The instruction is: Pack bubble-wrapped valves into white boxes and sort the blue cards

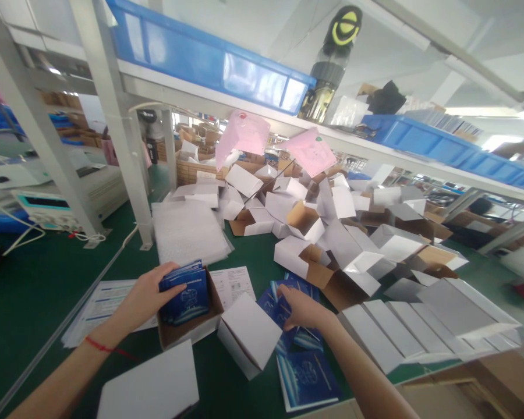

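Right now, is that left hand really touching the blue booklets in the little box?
Touching. The head view shows the left hand with its thumb lying across the front of the blue booklets in the box.

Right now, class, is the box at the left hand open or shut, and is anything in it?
Open, with something inside: blue booklets stand in the box, rising above its rim, the left hand gripping them.

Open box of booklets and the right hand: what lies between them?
A white box sits between the open box and the right hand, with loose blue booklets on the hand's side, as the head view shows.
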A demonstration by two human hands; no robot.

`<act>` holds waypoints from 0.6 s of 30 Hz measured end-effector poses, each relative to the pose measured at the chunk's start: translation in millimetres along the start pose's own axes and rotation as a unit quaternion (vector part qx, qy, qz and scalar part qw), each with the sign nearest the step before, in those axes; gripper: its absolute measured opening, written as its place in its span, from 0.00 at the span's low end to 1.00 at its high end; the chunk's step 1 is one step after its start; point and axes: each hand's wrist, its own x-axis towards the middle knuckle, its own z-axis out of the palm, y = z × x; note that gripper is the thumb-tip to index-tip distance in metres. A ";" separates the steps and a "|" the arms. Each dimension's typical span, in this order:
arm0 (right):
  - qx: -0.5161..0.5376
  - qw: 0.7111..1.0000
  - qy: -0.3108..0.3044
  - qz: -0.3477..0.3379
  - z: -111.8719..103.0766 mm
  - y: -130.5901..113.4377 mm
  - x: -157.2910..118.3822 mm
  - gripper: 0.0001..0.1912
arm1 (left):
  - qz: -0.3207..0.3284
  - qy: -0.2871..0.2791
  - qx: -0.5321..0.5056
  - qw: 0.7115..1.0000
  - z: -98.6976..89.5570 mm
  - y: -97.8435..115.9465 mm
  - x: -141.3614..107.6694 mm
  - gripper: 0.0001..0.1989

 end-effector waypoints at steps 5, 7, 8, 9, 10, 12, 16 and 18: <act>-0.024 0.998 0.015 -0.050 -9.8 0.6 8.3 0.19 | 0.003 0.000 -0.001 1.000 0.9 -2.6 0.5 0.29; -0.021 0.997 0.034 -0.072 -15.4 3.3 11.2 0.15 | 0.004 -0.001 -0.001 1.000 1.1 -3.2 0.6 0.28; -0.012 0.995 0.042 -0.085 -19.1 5.6 12.6 0.14 | 0.005 -0.002 -0.001 1.000 1.2 -3.4 0.7 0.28; 0.001 0.994 0.050 -0.099 -23.3 8.4 14.1 0.13 | 0.005 -0.002 -0.002 1.000 1.3 -3.7 1.0 0.28; 0.019 0.992 0.059 -0.112 -28.1 11.7 15.8 0.13 | 0.004 -0.001 -0.002 1.000 1.2 -3.8 1.2 0.29; 0.066 0.985 0.087 -0.131 -38.2 18.8 20.0 0.13 | 0.004 -0.001 -0.004 1.000 0.8 -3.5 1.7 0.30; 0.181 0.951 0.216 -0.128 -53.3 30.0 29.2 0.14 | 0.009 -0.004 -0.011 1.000 -1.7 -0.4 1.4 0.30; 0.239 0.921 0.287 -0.108 -55.5 32.6 30.3 0.15 | 0.012 -0.006 -0.015 1.000 -3.0 1.4 0.7 0.28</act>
